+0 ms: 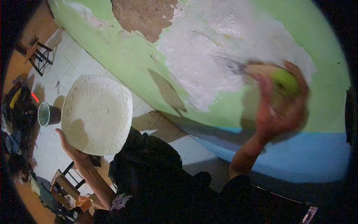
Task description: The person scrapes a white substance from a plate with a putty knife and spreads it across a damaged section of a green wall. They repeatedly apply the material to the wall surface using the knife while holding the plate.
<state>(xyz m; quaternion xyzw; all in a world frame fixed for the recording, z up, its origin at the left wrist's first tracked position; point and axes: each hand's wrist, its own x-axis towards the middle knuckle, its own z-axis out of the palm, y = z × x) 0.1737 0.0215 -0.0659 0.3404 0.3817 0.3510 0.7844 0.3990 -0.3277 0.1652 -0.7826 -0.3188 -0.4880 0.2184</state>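
My left hand (73, 152) holds up a white, rounded-square plate (97, 112) from its lower left edge, with the thumb at the rim and the fingers hidden beneath. Whitish paste is smeared over the plate's face. At the right, my blurred right hand (285, 112) is closed around the green and tan handle of a putty knife (274, 74). Its smeared blade is against or just in front of a white patch of filler (197, 63) on the green wall (141, 63). Whether the blade touches cannot be made out.
Bare brown wall (145, 16) shows above the filler, and a blue band (309, 153) runs along the wall's lower part. A bucket (44, 114) stands on the tiled floor (76, 52) beyond the plate. A stool (39, 56) and piled clothes (16, 130) lie to the left.
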